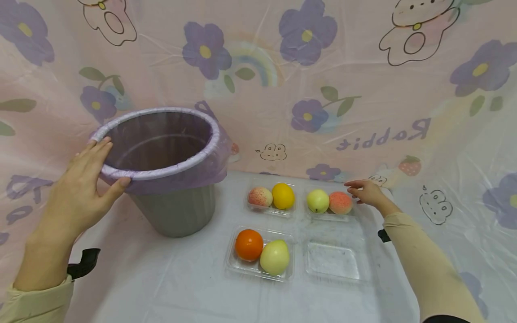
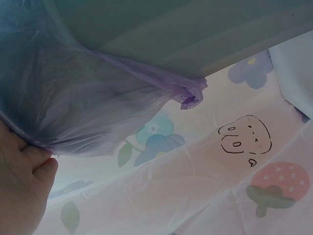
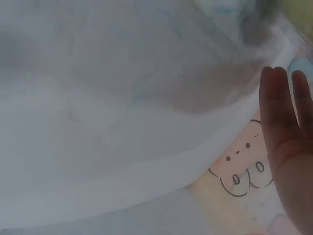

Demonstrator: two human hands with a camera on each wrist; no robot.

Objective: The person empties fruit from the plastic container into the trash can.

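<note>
My left hand (image 1: 82, 188) rests against the left side of a grey bin (image 1: 175, 211), fingertips at the rim and thumb spread along its near edge. A purple plastic bag (image 2: 73, 98) lines the bin and folds over its rim. On the right, my right hand (image 1: 367, 193) reaches over the white surface with extended fingers (image 3: 276, 98), fingertips close beside a pinkish-orange peach (image 1: 341, 202). That peach sits with a green apple (image 1: 317, 200) in a transparent plastic box (image 1: 329, 217) at the back right. Nothing shows in the right hand's grasp.
Left of that box, another transparent box (image 1: 270, 212) holds a speckled peach (image 1: 260, 197) and a yellow fruit (image 1: 283, 196). Nearer, a box (image 1: 258, 274) holds an orange fruit (image 1: 248, 245) and a pale green pear (image 1: 275, 257). A fourth transparent box (image 1: 333, 262) lies beside it. Patterned cloth (image 1: 250, 112) hangs behind.
</note>
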